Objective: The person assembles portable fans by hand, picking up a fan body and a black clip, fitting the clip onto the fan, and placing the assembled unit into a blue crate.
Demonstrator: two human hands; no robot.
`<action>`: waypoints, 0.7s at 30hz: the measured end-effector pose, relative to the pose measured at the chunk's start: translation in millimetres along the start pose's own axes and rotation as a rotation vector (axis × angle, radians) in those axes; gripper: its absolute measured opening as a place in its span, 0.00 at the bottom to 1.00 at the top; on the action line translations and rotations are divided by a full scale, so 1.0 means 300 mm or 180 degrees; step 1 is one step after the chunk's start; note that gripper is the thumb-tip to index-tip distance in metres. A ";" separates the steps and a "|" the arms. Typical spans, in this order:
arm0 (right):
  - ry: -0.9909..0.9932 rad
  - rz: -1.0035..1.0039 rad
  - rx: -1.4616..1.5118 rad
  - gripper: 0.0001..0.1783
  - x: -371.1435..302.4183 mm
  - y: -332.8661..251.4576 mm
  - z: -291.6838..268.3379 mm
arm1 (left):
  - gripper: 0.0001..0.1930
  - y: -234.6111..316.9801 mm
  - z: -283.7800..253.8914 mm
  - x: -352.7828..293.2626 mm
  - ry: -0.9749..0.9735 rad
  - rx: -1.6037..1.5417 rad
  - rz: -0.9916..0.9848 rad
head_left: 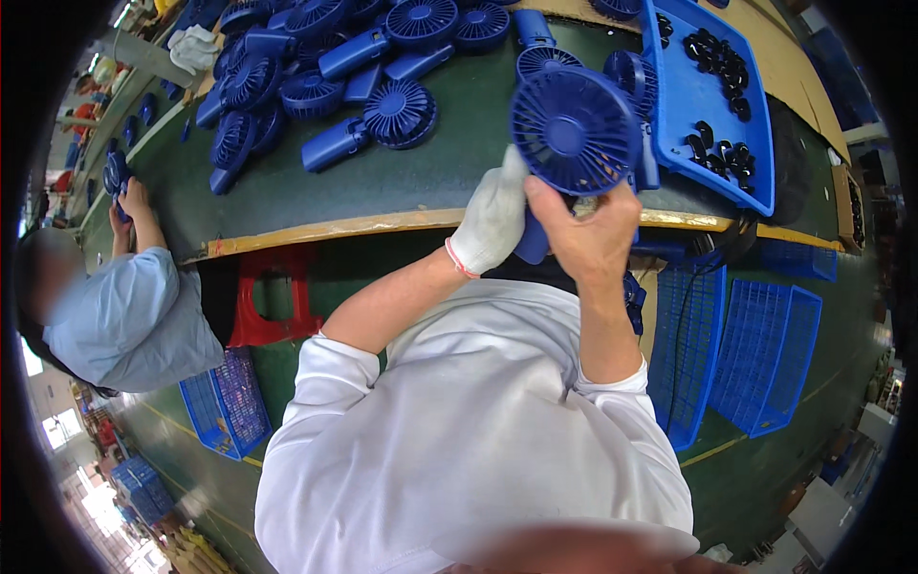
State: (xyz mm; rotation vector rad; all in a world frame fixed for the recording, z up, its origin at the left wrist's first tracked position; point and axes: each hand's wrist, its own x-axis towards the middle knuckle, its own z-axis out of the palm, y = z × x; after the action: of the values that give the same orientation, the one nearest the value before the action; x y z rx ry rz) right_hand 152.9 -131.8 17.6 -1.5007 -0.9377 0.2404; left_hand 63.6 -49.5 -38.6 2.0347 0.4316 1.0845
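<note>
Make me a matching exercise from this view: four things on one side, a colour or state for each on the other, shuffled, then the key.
Things
1. Person's left hand
2. Person's right hand
3. Shallow tray
4. Stool

Colours and states
A. Red
B. Bare, with fingers on a blue fan
C. Covered by a white glove
D. Blue, with small black parts lying in it

Right pairs: 1-C, 2-B, 3-D, 4-A
</note>
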 end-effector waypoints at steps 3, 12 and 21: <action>0.0247 0.0104 0.0422 0.21 -0.015 0.044 -0.094 | 0.13 0.028 -0.078 0.172 -0.1412 -0.0068 -0.0203; 0.0176 -0.0510 -0.2413 0.14 -0.030 0.105 -0.154 | 0.22 -0.289 0.005 0.641 -0.1849 0.3672 0.2331; 0.0200 -0.0472 -0.2967 0.16 0.039 0.112 -0.108 | 0.12 -0.240 -0.033 0.864 -0.2269 0.2902 0.2175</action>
State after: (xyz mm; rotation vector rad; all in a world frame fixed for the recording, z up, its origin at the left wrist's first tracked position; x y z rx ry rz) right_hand 194.9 -143.8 -2.2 -2.2423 -1.1742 -0.4142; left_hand 209.9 157.3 52.2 3.3358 -0.2317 0.4086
